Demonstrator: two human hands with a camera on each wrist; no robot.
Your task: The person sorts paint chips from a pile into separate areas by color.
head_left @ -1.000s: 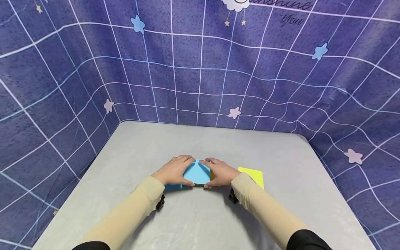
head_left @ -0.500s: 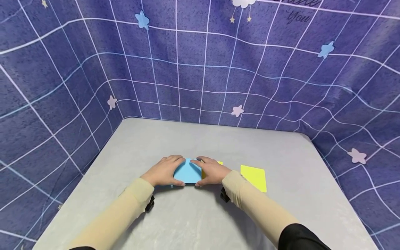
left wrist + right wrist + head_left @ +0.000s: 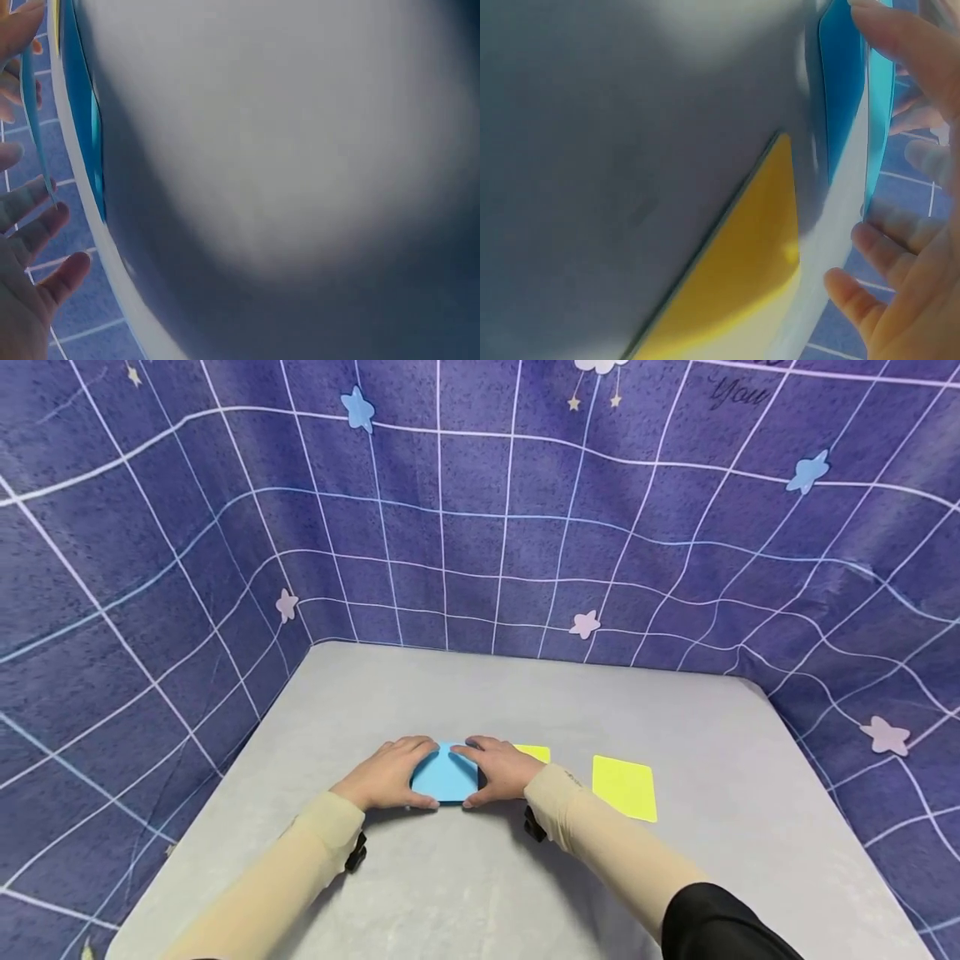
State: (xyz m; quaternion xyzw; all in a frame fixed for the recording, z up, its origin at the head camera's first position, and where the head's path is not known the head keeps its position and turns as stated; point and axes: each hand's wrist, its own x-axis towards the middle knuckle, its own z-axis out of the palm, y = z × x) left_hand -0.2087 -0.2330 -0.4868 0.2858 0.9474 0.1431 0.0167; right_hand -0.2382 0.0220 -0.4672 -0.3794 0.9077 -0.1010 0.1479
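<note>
A thin, stiff blue square board (image 3: 447, 775) with clipped or rounded corners is held level between my two hands, a little above the table. My left hand (image 3: 390, 774) pinches its left corners, thumb at the near edge and fingers at the far one. On the opposite side my right hand (image 3: 504, 770) grips it the same way. Underneath, a second blue board (image 3: 84, 112) lies on the table; the wrist views show a gap between the two, while the head view hides the lower one behind the held board and hands.
To the right lie two yellow square boards on the grey table (image 3: 465, 893). The nearer-to-hand yellow board (image 3: 534, 752) is partly covered by my right hand; the other yellow board (image 3: 625, 787) lies farther right, beside the forearm. A purple star-printed curtain (image 3: 450, 568) closes the back and sides.
Both hands have carried the blue board leftward, off the nearer yellow board and over the lower blue one. More of both yellow boards shows now; the head view has shifted slightly.
</note>
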